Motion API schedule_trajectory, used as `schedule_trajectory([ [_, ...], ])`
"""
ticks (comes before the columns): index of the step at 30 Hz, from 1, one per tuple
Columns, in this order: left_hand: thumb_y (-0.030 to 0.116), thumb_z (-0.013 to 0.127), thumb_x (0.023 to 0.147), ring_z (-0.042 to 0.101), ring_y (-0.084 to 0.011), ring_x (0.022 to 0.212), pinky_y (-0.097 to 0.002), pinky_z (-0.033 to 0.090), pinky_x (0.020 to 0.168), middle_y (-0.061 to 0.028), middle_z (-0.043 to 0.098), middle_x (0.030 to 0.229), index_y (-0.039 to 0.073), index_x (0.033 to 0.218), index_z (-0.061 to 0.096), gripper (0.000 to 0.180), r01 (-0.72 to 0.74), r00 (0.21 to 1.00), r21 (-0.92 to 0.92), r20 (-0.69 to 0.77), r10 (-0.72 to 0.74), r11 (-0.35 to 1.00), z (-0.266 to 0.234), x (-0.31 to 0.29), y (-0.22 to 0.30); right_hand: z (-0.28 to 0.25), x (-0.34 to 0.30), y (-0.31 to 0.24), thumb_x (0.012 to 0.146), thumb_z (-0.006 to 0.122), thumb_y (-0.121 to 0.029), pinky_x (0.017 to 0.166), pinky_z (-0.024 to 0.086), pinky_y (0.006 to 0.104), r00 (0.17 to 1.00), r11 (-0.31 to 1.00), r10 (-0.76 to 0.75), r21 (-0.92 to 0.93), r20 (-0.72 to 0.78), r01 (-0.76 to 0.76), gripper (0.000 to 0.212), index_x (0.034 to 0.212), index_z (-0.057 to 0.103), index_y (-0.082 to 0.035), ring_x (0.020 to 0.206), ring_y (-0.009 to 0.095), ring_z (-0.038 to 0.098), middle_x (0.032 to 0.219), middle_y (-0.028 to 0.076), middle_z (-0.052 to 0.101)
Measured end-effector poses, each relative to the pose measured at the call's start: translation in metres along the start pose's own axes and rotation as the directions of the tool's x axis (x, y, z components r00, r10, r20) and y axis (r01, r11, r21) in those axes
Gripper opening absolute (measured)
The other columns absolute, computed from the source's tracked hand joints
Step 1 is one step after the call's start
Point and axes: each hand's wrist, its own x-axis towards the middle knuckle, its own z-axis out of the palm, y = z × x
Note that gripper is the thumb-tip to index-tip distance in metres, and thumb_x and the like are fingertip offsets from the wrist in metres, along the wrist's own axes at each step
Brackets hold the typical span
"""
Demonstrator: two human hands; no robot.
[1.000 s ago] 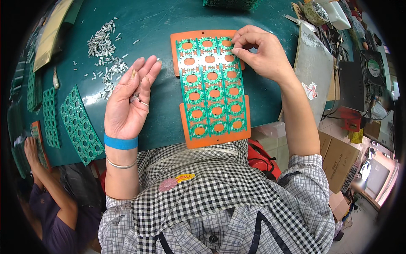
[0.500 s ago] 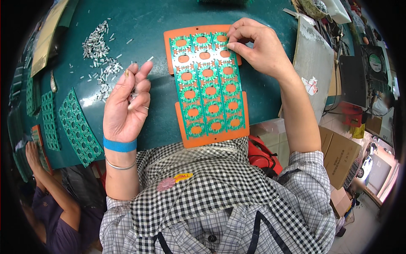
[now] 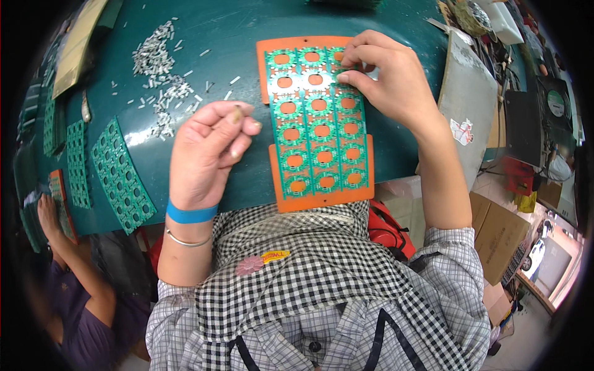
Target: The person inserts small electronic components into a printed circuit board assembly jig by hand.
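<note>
A green circuit board panel (image 3: 305, 120) with rows of ring-shaped boards, each around an oval hole, lies on an orange fixture plate (image 3: 297, 202) in front of me. My right hand (image 3: 390, 80) is at the panel's far right corner, thumb and fingertips brought together at the board's edge; anything between them is hidden. Left of the panel, my left hand (image 3: 210, 145) hovers palm up with fingers curled and thumb pressed against them. What it holds, if anything, cannot be made out. Beyond it, many small silvery-white cylindrical parts (image 3: 153, 54) lie scattered on the green table (image 3: 235, 37).
Two more green panels (image 3: 121, 176) lie at left, near a stack of boards (image 3: 52, 127). At far left a co-worker's hand (image 3: 48, 216) touches another orange plate (image 3: 62, 204). A grey board (image 3: 461, 93) borders the right side. Cardboard boxes (image 3: 498, 238) stand beyond it.
My left hand has moved right, toward the panel, its fingers curling in more. My right hand stays at the panel's far right corner. The whole view has shifted slightly.
</note>
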Motion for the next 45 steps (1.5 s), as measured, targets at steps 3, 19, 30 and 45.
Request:
schedule_trajectory([
  [3, 0.009, 0.056, 0.094, 0.045, -0.003, 0.06, -0.0142, 0.031, 0.048, -0.0077, 0.067, 0.088, -0.003, 0.109, 0.062, 0.02, -0.012, 1.0, 0.114, 0.015, 0.011, 0.993, 0.011, -0.003, -0.001, 0.002, -0.001, -0.029, 0.072, 0.073, -0.008, 0.065, 0.051, 0.0349, 0.999, 0.964, -0.009, 0.265, -0.031, 0.017, 0.012, 0.08, 0.066, -0.002, 0.071, 0.025, 0.062, 0.084, 0.009, 0.063],
  [19, -0.014, 0.042, 0.087, 0.054, -0.0254, 0.109, -0.0241, 0.051, 0.081, -0.0231, 0.043, 0.134, -0.009, 0.121, 0.046, 0.034, 0.04, 0.997, -0.622, 0.079, 0.012, 0.782, -0.035, 0.011, 0.005, -0.003, -0.015, -0.024, 0.077, 0.065, 0.001, 0.062, 0.05, 0.0255, 0.995, 0.928, 0.066, 0.371, -0.074, -0.034, 0.004, 0.08, 0.062, 0.001, 0.072, 0.013, 0.06, 0.091, 0.007, 0.063],
  [30, 0.0, 0.044, 0.097, 0.058, -0.0222, 0.108, -0.0187, 0.051, 0.065, -0.0201, 0.051, 0.128, -0.004, 0.125, 0.044, 0.028, 0.005, 1.0, -0.483, -0.013, -0.013, 0.876, -0.039, 0.012, 0.009, 0.002, -0.032, 0.003, 0.079, 0.064, 0.005, 0.064, 0.052, 0.0284, 0.999, 0.959, 0.029, 0.281, -0.023, -0.021, 0.007, 0.077, 0.059, 0.001, 0.076, 0.018, 0.064, 0.095, 0.007, 0.06],
  [45, 0.01, 0.047, 0.099, 0.039, -0.0043, 0.06, -0.0151, 0.029, 0.043, -0.0055, 0.057, 0.09, 0.003, 0.12, 0.052, 0.023, 0.046, 0.998, -0.359, 0.064, -0.024, 0.932, -0.03, 0.01, 0.004, 0.005, -0.031, 0.002, 0.079, 0.065, 0.004, 0.067, 0.056, 0.03, 0.999, 0.971, -0.004, 0.239, -0.043, 0.014, 0.009, 0.077, 0.057, 0.001, 0.087, 0.021, 0.068, 0.088, 0.008, 0.058],
])
